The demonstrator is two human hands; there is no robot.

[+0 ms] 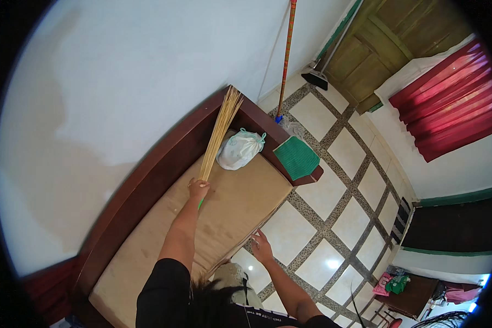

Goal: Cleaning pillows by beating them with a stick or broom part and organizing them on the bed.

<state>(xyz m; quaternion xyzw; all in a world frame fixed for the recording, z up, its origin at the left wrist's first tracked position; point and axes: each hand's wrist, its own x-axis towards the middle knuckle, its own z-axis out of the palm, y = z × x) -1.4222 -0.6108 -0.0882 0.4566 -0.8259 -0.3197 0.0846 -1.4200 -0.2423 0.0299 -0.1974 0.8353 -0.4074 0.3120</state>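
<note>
My left hand point(199, 188) is closed around the lower end of a bundle broom of thin stiff sticks point(219, 135); a bit of green shows below the fist. The broom lies over the tan seat cushion point(229, 205) of a dark wooden bench point(147, 164), its tips at the corner of the backrest. Beside the sticks rests a white plastic bag point(240, 151) with green ties. My right hand point(262, 248) is held off the cushion's front edge, over the tiled floor, fingers apart and holding nothing. A green cloth point(297, 158) is draped on the bench's armrest.
A string mop point(286, 61) leans on the wall past the armrest. A black-headed broom point(316, 79) stands near the wooden door point(377, 45). A red curtain point(451, 102) hangs at right. At lower right, a brown table point(414, 295) holds pink and green bags.
</note>
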